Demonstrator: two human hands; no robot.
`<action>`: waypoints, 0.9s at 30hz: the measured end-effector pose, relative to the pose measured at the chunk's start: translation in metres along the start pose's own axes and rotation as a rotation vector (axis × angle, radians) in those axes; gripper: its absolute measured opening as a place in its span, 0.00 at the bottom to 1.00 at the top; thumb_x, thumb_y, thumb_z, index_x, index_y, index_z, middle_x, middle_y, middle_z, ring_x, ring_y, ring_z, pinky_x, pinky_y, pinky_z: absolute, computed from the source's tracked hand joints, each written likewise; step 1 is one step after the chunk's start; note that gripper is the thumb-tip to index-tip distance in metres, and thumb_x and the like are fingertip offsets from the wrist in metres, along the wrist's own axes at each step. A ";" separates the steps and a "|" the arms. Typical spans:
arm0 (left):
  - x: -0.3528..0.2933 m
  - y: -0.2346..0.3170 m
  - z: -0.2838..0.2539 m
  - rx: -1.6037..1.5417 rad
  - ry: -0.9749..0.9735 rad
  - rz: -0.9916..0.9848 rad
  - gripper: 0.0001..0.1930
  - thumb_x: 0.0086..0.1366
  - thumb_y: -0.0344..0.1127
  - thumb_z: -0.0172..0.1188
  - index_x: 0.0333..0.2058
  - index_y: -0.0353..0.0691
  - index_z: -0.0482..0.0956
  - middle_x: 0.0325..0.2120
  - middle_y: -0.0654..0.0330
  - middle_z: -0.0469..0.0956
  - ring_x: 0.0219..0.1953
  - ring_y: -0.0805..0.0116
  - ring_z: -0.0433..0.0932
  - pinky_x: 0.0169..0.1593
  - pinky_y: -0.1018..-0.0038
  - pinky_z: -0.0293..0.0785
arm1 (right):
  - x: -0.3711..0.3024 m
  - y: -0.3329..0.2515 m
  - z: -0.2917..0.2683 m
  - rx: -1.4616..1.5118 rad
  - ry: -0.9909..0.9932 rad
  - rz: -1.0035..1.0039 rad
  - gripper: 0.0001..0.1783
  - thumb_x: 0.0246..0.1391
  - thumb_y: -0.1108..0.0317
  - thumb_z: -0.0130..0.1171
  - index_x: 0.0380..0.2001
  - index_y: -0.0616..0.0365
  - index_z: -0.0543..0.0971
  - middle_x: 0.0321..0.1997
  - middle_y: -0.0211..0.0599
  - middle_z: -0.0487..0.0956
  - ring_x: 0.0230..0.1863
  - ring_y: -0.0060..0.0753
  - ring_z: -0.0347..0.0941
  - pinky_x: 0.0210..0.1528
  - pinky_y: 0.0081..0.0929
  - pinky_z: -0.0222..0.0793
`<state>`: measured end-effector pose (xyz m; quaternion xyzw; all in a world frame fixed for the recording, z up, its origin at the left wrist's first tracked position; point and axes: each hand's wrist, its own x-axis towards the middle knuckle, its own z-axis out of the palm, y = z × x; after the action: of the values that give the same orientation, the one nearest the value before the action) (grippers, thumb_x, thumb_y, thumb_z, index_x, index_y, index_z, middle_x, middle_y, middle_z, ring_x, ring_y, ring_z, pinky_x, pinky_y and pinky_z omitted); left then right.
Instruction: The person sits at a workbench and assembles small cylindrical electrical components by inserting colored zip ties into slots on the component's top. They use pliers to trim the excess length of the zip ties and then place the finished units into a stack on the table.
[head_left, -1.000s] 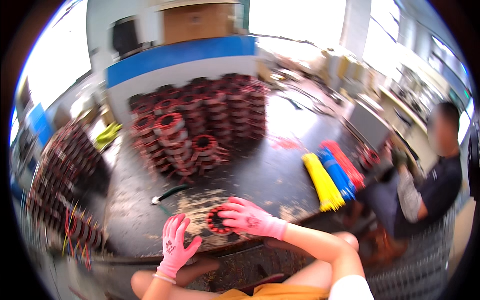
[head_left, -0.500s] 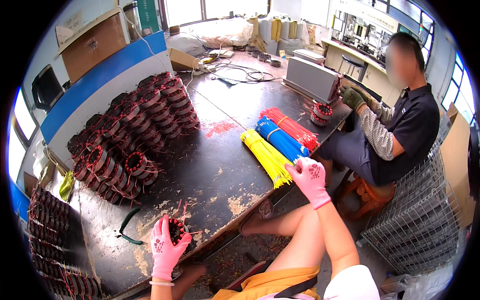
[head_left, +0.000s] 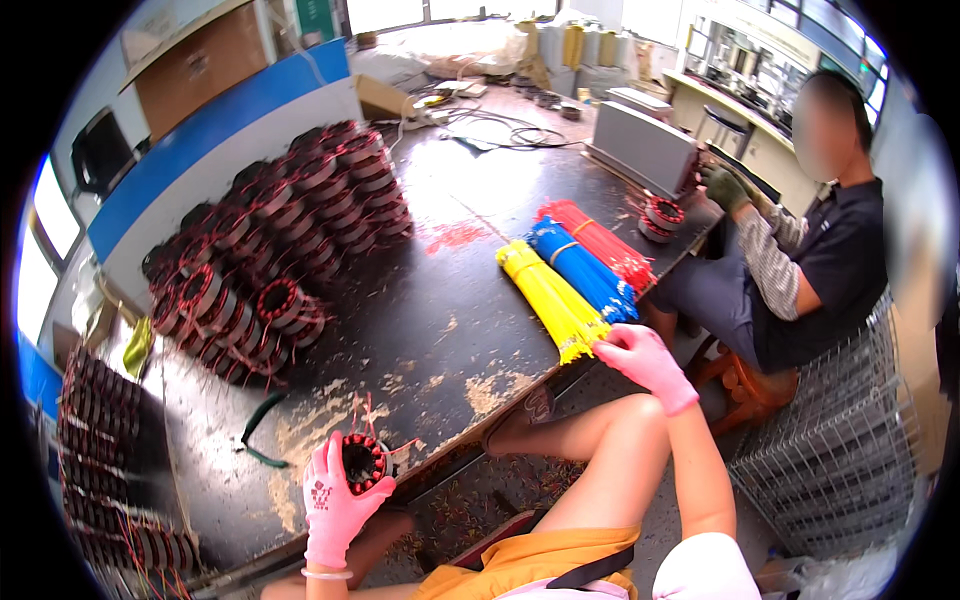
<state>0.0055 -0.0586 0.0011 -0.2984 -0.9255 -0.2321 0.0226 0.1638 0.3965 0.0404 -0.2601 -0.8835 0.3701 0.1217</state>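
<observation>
My left hand (head_left: 338,500), in a pink glove, is closed round a motor stator (head_left: 366,462) at the table's near edge. Its ring has dark red windings, and thin red leads stick up and out from it. My right hand (head_left: 648,362), gloved in pink too, pinches at the near end of a bundle of yellow wires (head_left: 545,298); how many strands are between the fingertips is too small to tell. Beside the yellow bundle lie a blue wire bundle (head_left: 585,268) and a red wire bundle (head_left: 600,243), both tied.
Stacked stators (head_left: 290,235) fill the table's left side, with more rows (head_left: 100,440) at lower left. Dark green-handled pliers (head_left: 258,432) lie near my left hand. A co-worker (head_left: 815,240) sits at right beside a grey box (head_left: 643,147) and another stator (head_left: 661,218). A wire cage (head_left: 830,450) stands below.
The whole view has shifted slightly. My right hand has turned and stays pinched at the yellow wire ends. My left hand keeps its hold on the stator, whose opening now faces me more.
</observation>
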 end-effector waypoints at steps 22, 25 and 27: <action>0.018 0.040 -0.026 -0.078 0.415 0.230 0.10 0.63 0.33 0.67 0.43 0.46 0.81 0.38 0.58 0.76 0.33 0.56 0.81 0.32 0.62 0.78 | -0.052 -0.149 0.197 -0.281 -0.101 -0.888 0.13 0.57 0.56 0.66 0.42 0.47 0.82 0.35 0.32 0.80 0.38 0.40 0.79 0.41 0.38 0.74; 0.027 0.027 0.001 -0.185 0.271 0.105 0.08 0.66 0.31 0.63 0.44 0.43 0.81 0.40 0.55 0.76 0.37 0.51 0.82 0.37 0.63 0.79 | -0.057 -0.143 0.210 -0.405 -0.131 -0.854 0.08 0.58 0.58 0.65 0.39 0.45 0.81 0.32 0.27 0.80 0.36 0.36 0.79 0.39 0.36 0.73; 0.026 0.018 0.015 -0.176 0.234 0.056 0.09 0.66 0.31 0.62 0.45 0.44 0.80 0.40 0.54 0.76 0.37 0.50 0.81 0.38 0.61 0.78 | -0.062 -0.135 0.213 -0.332 -0.117 -0.832 0.07 0.59 0.59 0.64 0.39 0.46 0.81 0.30 0.28 0.81 0.33 0.38 0.80 0.38 0.38 0.74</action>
<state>-0.0038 -0.0247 -0.0001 -0.2958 -0.8839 -0.3450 0.1104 0.0792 0.1568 -0.0124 0.1228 -0.9657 0.1569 0.1666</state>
